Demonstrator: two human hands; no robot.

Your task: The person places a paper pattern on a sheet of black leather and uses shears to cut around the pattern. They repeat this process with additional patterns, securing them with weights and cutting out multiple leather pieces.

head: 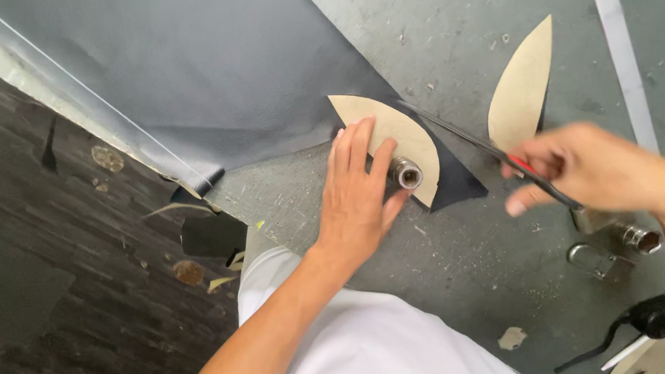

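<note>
The grey worktable (479,279) carries a large dark sheet of material (200,68), which spreads away from the tan curved template (393,133) toward the table's far left edge. The template lies flat on a pointed corner of that sheet, with a small metal cylinder weight (408,174) standing on its near end. The left hand (360,192) lies spread and flat, fingers pressing the template just left of the weight. The right hand (592,168), to the template's right, pinches a thin dark tool with a red mark (507,159), its tip running along the template's curved right edge. I judge steady downward pressure matters, so the template cannot creep. A second tan piece (521,88) lies beyond, to the template's right.
</note>
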